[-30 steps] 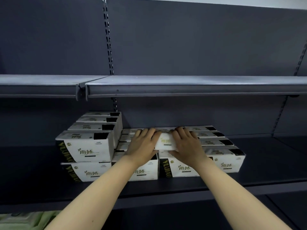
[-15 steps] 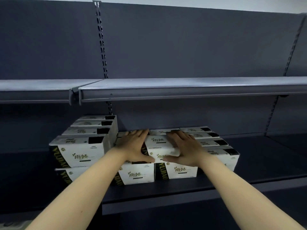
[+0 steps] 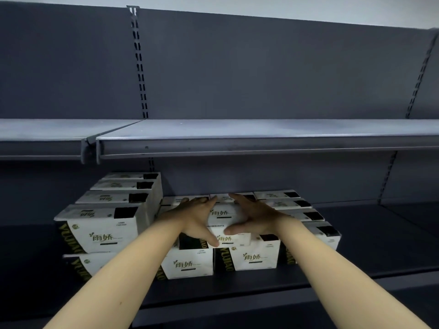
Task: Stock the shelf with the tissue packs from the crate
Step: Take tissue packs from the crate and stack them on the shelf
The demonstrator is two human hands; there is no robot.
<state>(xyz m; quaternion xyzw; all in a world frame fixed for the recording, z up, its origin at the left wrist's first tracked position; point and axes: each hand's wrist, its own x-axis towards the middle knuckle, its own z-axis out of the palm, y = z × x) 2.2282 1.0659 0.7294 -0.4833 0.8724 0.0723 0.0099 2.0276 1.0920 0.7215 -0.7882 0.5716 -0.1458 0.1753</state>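
Both hands flanked a white printed tissue pack (image 3: 224,218) resting atop the bottom row on the dark grey metal shelf (image 3: 356,276). The left hand (image 3: 194,218) and right hand (image 3: 251,218) pressed its short ends with near-straight fingers, its long axis running between them, equally near.

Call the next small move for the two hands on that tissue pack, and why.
Probably push the tissue pack back and square it: the left hand and right hand flank it, and it straddles the seam between two front packs.
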